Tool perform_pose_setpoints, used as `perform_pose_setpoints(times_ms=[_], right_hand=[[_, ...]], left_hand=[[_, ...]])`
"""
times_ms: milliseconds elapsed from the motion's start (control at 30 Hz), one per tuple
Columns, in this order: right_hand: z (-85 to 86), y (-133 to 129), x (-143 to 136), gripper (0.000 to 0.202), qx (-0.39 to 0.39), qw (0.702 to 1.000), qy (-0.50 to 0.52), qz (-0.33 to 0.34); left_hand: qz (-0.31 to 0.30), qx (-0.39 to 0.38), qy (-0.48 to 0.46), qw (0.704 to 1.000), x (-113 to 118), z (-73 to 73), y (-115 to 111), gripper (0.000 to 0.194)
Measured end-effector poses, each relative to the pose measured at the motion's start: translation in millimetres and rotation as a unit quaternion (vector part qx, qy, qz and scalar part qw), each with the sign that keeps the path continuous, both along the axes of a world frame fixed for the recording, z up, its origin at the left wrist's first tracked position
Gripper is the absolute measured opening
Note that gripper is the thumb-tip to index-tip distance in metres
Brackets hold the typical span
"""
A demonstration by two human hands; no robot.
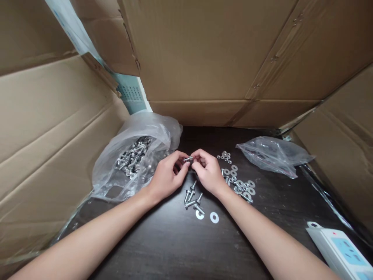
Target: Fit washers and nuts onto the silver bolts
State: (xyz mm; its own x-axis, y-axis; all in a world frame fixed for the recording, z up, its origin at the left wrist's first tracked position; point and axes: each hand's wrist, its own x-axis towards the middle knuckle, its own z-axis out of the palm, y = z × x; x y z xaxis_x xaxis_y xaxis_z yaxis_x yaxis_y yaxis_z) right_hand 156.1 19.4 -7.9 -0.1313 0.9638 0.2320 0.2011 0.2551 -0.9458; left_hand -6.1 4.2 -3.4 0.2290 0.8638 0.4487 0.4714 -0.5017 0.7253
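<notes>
Big brown corrugated cardboard panels (218, 50) wall in the workspace, all creases and taped seams, around a dark tabletop (163, 249) with a dull sheen. On the left sits a big cloudy plastic bag (101, 171), wrinkly and gaping, with a heap of shiny metal bolts inside. Near right corner: a white power strip (339, 249) with a light-blue socket face. Farther back on that side, a crinkly clear plastic bag (274, 155) lies flopped over. The left hand (169, 173) and right hand (208, 169) meet mid-table, thumbs and fingers of both pinching a small silvery bolt (188, 159) held just above the surface. Below them, a few loose bolts (190, 204) lie beside two flat ring-shaped washers (214, 213), one partly covered. More washers (251, 184) and bolts are jumbled right of the right hand, with tiny nuts (224, 155) clustered behind.
</notes>
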Motion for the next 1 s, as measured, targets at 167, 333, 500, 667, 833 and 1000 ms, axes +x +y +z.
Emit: perform_pose_setpoints(times_ms=[167, 333, 500, 667, 833, 1000], right_hand=[[0.5, -0.5, -0.2, 0.009, 0.015, 1.000, 0.008, -0.005], [1.1, -1.0, 0.4, 0.008, 0.034, 0.999, 0.015, -0.005], [0.3, -0.8, 0.3, 0.008, 0.035, 0.999, 0.030, -0.008], [-1.6, 1.0, 0.3, 0.012, 0.010, 0.999, 0.043, -0.014], [-2.6, 1.6, 0.1, 0.011, -0.003, 1.000, 0.025, -0.010], [-4.1, 2.1, -0.1, 0.007, -0.008, 1.000, 0.011, -0.003]], left_hand=[[0.000, -0.006, 0.009, 1.000, 0.3, 0.4, -0.2, 0.008], [-0.002, -0.002, 0.030, 1.000, 0.0, 0.8, -0.4, 0.006], [0.005, 0.001, 0.030, 1.000, -0.8, -0.5, 0.4, 0.009], [0.000, -0.005, 0.019, 1.000, -0.9, -1.2, 0.9, 0.011], [-0.008, -0.003, -0.007, 1.000, -0.5, 0.0, 0.1, 0.011], [-0.010, 0.008, -0.015, 1.000, -0.5, 1.6, -0.3, 0.010]])
